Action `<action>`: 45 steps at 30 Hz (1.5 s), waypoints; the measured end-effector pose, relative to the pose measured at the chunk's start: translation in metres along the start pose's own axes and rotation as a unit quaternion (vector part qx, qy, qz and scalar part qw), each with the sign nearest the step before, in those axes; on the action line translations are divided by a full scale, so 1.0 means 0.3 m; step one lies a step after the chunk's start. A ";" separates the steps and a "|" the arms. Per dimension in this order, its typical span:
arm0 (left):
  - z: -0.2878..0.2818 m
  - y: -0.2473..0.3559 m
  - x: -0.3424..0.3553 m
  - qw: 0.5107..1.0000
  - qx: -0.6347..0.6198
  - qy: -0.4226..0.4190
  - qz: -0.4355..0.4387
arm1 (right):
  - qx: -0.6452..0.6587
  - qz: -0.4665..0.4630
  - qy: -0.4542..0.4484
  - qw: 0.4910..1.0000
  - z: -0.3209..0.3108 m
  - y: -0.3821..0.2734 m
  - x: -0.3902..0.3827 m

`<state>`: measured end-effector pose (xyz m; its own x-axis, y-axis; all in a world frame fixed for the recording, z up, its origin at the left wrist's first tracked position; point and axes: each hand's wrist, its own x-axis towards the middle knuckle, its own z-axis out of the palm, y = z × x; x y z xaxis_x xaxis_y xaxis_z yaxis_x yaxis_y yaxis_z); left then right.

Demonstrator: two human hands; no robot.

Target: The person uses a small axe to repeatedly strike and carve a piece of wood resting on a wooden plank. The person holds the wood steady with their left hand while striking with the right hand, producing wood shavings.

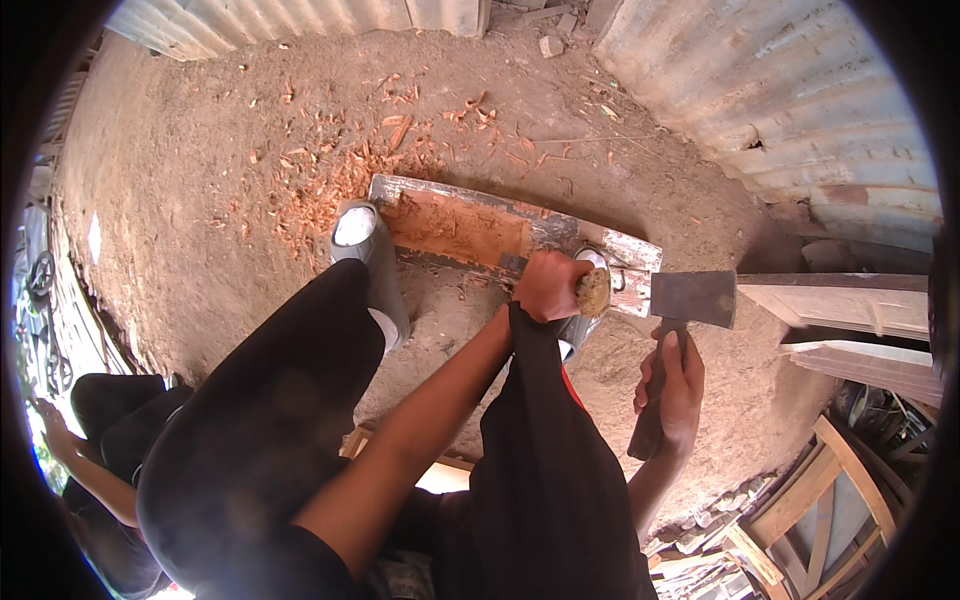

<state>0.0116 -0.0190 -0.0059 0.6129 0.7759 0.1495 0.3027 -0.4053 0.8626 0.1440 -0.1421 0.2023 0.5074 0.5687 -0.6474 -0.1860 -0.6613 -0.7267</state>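
Note:
My left hand (542, 288) is closed on a short tool with a tan, battered round end (594, 292), held over the worn painted board (548, 233); its lower part is mostly hidden. The board has an orange, freshly cut recess (450, 225) with shavings. My right hand (672, 385) grips the handle of a hatchet with a broad dark steel head (692, 298), raised just right of my left hand. My grey shoes (372, 270) are at both ends of the board.
Orange wood chips (400, 130) litter the dirt ground. Corrugated sheets (780, 90) bound the top and right. Planks (850, 310) lie at the right, wooden frames (820, 490) at lower right. Another person in dark clothes (105, 500) sits at lower left.

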 end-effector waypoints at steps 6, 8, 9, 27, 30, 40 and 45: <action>0.019 -0.008 0.009 0.996 -0.024 0.069 -0.043 | -0.003 -0.005 -0.004 1.000 0.001 -0.017 -0.015; 0.025 -0.007 0.019 0.993 -0.014 0.097 -0.061 | 0.005 -0.029 0.014 0.999 0.017 -0.012 -0.016; 0.025 -0.007 0.023 0.993 -0.014 0.101 -0.060 | 0.009 -0.041 0.023 0.999 0.031 -0.008 -0.017; -0.040 -0.019 0.042 0.986 -0.047 0.132 -0.095 | -0.114 -0.048 -0.029 0.992 0.172 0.055 0.026; -0.039 -0.036 0.035 0.984 -0.057 0.133 -0.103 | -0.081 0.001 -0.015 0.997 0.163 -0.002 0.019; -0.009 -0.044 0.044 0.989 -0.005 0.114 -0.098 | -0.107 -0.024 -0.027 0.994 0.132 -0.010 0.054; -0.006 -0.032 0.055 0.988 0.003 0.122 -0.098 | -0.119 -0.027 -0.040 0.992 0.159 0.040 0.067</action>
<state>0.0175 -0.0016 -0.0110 0.3489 0.9326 0.0925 0.4031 -0.2385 0.8835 0.1118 -0.1153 0.1696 0.4416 0.6365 -0.6324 0.0485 -0.7207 -0.6915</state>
